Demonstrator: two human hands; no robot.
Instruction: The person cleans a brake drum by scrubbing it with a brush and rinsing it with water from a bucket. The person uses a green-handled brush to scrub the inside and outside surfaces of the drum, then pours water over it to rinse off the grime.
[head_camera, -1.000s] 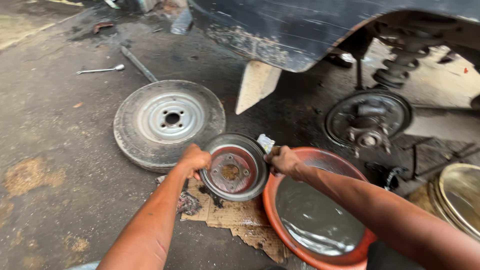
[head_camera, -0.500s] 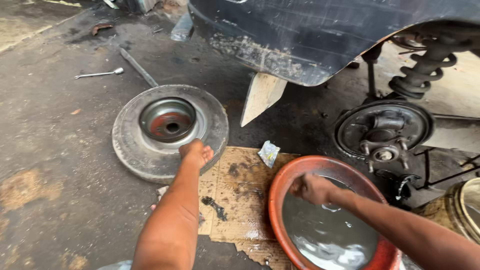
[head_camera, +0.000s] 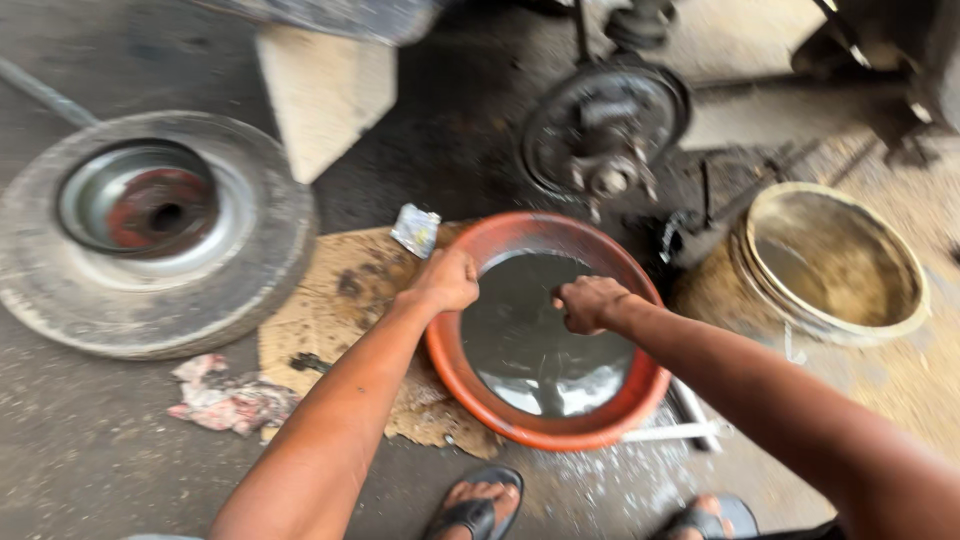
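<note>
An orange basin (head_camera: 470, 385) stands on the floor (head_camera: 90, 460) in front of the person, partly on a torn piece of cardboard (head_camera: 335, 300). It holds a grey, shiny liquid (head_camera: 520, 340). The left hand (head_camera: 445, 280) is closed as a fist on the left rim of the basin and grips it. The right hand (head_camera: 590, 303) is also curled closed, and it is over the liquid near the right side of the rim; I cannot tell if it holds something small or only touches the surface.

Just beside the left hand, a small crumpled packet (head_camera: 415, 229) lies on the cardboard. To the left of the cardboard a wheel (head_camera: 150, 235) lies flat on the floor, and a rusty red drum (head_camera: 160, 205) sits inside its rim. A dirty rag (head_camera: 228, 398) lies near the lower edge of the wheel. Behind the basin there is a bare brake hub (head_camera: 605, 125) of a car. To the right, well apart from the hands, a pale bucket (head_camera: 835, 265) stands with muddy liquid inside. The person's feet in sandals (head_camera: 480, 505) are at the bottom, near the basin.
</note>
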